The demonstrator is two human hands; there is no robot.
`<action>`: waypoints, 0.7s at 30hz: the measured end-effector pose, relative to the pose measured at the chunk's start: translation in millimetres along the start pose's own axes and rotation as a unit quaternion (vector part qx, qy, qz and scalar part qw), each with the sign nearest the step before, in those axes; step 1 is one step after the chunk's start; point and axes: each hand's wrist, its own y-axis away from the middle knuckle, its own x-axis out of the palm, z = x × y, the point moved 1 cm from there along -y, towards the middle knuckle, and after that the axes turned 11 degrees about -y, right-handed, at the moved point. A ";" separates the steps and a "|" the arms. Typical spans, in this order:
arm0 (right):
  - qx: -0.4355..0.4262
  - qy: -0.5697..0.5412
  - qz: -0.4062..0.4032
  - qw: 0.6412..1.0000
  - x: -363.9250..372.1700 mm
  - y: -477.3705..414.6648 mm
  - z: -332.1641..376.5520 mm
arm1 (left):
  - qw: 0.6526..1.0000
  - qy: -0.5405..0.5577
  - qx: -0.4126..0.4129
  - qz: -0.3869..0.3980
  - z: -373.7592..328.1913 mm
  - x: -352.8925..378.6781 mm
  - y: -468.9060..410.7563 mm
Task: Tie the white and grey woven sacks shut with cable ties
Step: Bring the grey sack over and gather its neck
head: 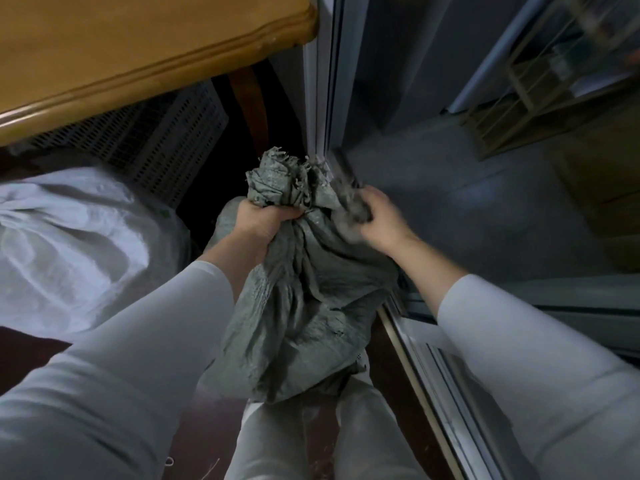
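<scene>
My left hand clamps the frayed, bunched neck of the crinkled grey sack; just beside it, my blurred right hand seems to grip a fold.

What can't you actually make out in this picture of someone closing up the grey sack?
Head view only:
- What the right hand grips: motion blur smears it; cable tie or sack fabric, cannot tell.
- Neck of the grey sack: the left hand covers it, hiding any tie.
- The white sack: cut off by the left edge, partly behind the left sleeve.
- The grey sack's contents: hidden by its fabric.
</scene>
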 end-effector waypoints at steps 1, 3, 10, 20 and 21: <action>-0.022 -0.045 -0.077 0.996 -0.5 -4.3 3.0 | 1.000 -0.004 -0.001 0.002 -0.2 -0.5 0.3; -0.014 -0.111 -0.129 0.985 -1.0 -12.3 14.4 | 1.000 -0.012 -0.003 0.012 -0.8 0.2 0.8; -0.031 -0.110 -0.034 0.993 20.8 -19.9 48.8 | 0.994 -0.053 0.063 0.067 -10.2 8.1 2.2; 0.049 -0.481 0.075 0.872 26.9 -4.0 31.1 | 0.999 -0.012 0.017 0.041 -15.6 5.2 -3.1; 0.048 -0.456 0.085 0.885 28.5 -1.4 21.7 | 1.000 0.010 -0.002 0.023 -15.2 4.0 -4.2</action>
